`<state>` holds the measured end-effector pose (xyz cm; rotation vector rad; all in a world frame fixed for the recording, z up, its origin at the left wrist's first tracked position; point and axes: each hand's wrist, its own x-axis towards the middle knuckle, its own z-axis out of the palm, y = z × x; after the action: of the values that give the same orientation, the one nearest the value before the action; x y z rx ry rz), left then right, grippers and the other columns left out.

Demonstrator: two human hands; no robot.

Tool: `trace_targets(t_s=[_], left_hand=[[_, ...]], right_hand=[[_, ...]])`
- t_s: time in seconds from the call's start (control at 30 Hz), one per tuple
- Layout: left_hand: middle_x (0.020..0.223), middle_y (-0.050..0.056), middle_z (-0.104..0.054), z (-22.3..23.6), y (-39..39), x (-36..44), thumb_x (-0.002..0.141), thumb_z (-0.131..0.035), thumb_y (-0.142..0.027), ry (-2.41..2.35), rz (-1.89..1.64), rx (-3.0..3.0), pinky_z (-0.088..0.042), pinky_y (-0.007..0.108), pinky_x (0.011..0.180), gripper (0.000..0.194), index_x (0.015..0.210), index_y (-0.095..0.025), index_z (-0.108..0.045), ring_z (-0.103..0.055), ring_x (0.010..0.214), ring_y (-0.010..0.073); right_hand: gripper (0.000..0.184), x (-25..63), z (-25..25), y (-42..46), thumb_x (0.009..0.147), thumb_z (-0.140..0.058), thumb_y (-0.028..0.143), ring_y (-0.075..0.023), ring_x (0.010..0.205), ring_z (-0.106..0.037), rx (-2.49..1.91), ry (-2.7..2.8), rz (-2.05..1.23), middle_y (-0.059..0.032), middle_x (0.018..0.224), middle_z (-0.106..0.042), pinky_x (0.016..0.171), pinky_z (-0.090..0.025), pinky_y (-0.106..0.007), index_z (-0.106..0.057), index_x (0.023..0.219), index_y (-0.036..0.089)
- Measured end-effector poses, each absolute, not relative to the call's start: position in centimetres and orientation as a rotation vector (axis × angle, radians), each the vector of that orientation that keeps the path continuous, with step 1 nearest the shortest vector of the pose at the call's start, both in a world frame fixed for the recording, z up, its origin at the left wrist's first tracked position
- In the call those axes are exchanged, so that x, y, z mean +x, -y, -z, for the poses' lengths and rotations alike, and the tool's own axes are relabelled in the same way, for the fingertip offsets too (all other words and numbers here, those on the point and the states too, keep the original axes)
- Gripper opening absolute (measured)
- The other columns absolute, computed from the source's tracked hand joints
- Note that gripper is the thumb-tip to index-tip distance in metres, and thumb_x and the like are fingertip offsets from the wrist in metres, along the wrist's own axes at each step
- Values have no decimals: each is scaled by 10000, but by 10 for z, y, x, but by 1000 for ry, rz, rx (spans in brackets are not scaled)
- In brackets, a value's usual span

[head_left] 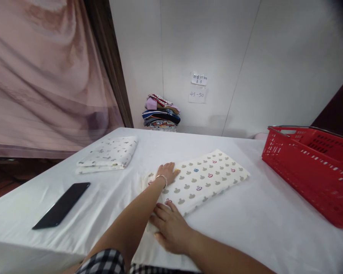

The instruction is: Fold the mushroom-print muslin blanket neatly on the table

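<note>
A white cloth printed with grey and coloured mushroom shapes (pixel 194 182) lies folded on the table in front of me. My left hand (pixel 166 173), with a bracelet at the wrist, rests on its left part, palm down and fingers stretched out. Nearer to me, my right hand (pixel 173 228) presses on the cloth's near left edge with its fingers extended. A paler flap of cloth shows beneath my right hand. What lies under the palms is hidden.
Another folded patterned cloth (pixel 108 153) lies at the table's far left, and a black flat tablet-like slab (pixel 61 206) is nearer. On the right stands a red plastic basket (pixel 305 167). A stack of folded fabrics (pixel 161 113) rises beyond the white table's (pixel 246 228) far edge.
</note>
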<state>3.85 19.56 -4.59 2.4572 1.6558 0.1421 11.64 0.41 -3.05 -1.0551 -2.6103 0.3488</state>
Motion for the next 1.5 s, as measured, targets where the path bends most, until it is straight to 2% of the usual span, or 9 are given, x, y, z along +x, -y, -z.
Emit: trace_targets(t_s=[0.27,0.5,0.57,0.7,0.87,1.03,1.23,1.37,1.5], left_hand=[[1498,44,-257,44,-194,23,860,-217,-605,-1750,-181,2442,-96,486,1114,642,1391,-259,-315,-160,1388,235],[1506,56,-232,54,-187,12,850,-208,-597,-1777,-83,2428,-105,487,1113,682,1416,-222,-272,-181,1381,236],[1504,62,-238,54,-188,12,849,-202,-599,-1774,-83,2434,-109,489,1110,691,1417,-212,-271,-200,1374,240],[1499,71,-249,56,-190,11,844,-189,-609,-1762,-87,2452,-116,495,1104,720,1419,-184,-262,-222,1363,242],[1492,79,-268,58,-190,10,855,-199,-575,-1740,-102,2466,-129,497,1099,690,1417,-181,-265,-226,1362,237],[1489,78,-274,54,-187,11,844,-186,-600,-1737,-136,2429,-109,488,1107,725,1416,-161,-270,-210,1368,224],[1470,86,-316,50,-185,11,847,-189,-590,-1731,-126,2416,-107,488,1111,727,1413,-145,-282,-231,1360,231],[1463,86,-330,48,-185,12,848,-198,-583,-1735,-111,2410,-120,494,1110,728,1410,-129,-288,-239,1357,235],[1460,87,-336,48,-185,12,849,-215,-574,-1740,-112,2413,-120,490,1111,721,1407,-126,-293,-242,1355,235]], right_hand=[[447,117,31,-4,900,-409,357,-199,1325,-237,-1029,2566,-452,-61,1398,-398,1112,-93,-445,-374,1328,230],[464,119,28,-5,868,-484,344,-194,1319,-275,-1014,2509,-571,-58,1386,-424,1114,-74,-438,-412,1318,255],[436,123,30,-12,848,-527,369,-191,1280,-350,-956,2490,-662,-48,1352,-469,1109,-126,-414,-478,1269,268],[355,141,21,-42,857,-512,342,-158,1188,-470,-936,2323,-751,-56,1302,-523,1025,-328,-300,-572,1188,227],[414,179,3,-116,867,-463,299,-198,1289,-353,-1391,2186,-484,-84,1389,-429,1070,-266,-361,-512,1262,184],[611,207,20,-179,895,-366,460,-250,1390,-83,-1898,2192,-366,-121,1508,-178,1099,-90,-465,-306,1405,129],[679,222,41,-200,884,-281,557,-233,1390,-91,-1934,2221,-434,-97,1510,-180,1096,-75,-427,-264,1428,150],[636,252,38,-212,895,-301,481,-223,1388,-99,-2007,2134,-312,-104,1511,-177,1086,-135,-372,-269,1423,128],[545,306,42,-222,904,-315,393,-242,1361,-181,-2249,1936,-72,-126,1478,-265,1065,-182,-398,-342,1376,122]])
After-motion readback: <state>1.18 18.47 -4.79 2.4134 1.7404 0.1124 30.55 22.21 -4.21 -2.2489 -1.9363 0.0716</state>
